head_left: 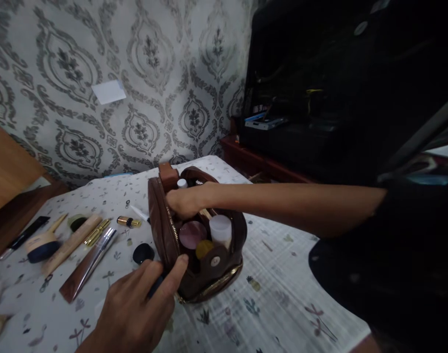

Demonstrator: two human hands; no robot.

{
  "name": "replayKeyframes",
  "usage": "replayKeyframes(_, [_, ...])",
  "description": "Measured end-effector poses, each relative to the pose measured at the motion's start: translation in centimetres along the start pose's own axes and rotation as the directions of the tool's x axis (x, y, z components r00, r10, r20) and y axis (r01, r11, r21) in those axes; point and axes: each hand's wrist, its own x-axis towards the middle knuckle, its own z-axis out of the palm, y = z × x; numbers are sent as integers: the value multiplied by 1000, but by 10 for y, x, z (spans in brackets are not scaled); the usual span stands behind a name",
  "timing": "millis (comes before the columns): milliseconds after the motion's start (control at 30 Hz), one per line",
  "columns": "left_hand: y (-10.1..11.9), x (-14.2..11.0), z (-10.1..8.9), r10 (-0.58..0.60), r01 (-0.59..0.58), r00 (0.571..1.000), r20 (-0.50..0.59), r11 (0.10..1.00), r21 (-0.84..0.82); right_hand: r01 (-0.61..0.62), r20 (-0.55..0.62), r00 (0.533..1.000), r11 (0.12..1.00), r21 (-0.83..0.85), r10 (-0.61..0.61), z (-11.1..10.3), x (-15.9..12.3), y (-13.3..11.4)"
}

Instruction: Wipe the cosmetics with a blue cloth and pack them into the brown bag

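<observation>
An unzipped brown makeup bag [159, 208] stands on the cloth-covered table. My right hand [187, 200] reaches down into it from the right, and its fingertips are hidden inside. Around that hand in the bag are a white-capped bottle [182, 183], a round pinkish compact [193, 235], a yellow round item [204, 249] and a tub with a translucent white lid [220, 228]. My left hand [137, 304] grips the bag's near left edge, index finger over the rim and the other fingers curled. A dark round lid [143, 253] lies just beyond the left hand.
Left of the bag lie a brown tube with a silver cap [88, 264], a long beige tube [72, 245], gold tubes [97, 232], a small gold-and-black tube [128, 221] and a sponge-like beige-and-navy item [42, 246]. Patterned wallpaper [150, 98] stands behind; a black screen [319, 98] stands right.
</observation>
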Motion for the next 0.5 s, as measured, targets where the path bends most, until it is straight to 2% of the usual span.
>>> replayKeyframes(100, [-1, -4, 0, 4, -4, 1000, 12, 1000, -3, -146, -50, 989, 976, -163, 139, -19, -27, -14])
replayKeyframes(200, [-2, -5, 1, 1, -1, 1000, 16, 1000, -13, -160, -23, 987, 961, -227, 159, -26, -46, -20])
replayKeyframes(400, [-3, -4, -1, 7, -7, 999, 41, 1000, -4, -169, -11, 986, 979, -116, 169, -11, -44, -13])
replayKeyframes(500, [-3, -6, -1, 1, -1, 999, 44, 1000, 2, -161, 65, 985, 987, -28, 162, 0, -34, -7])
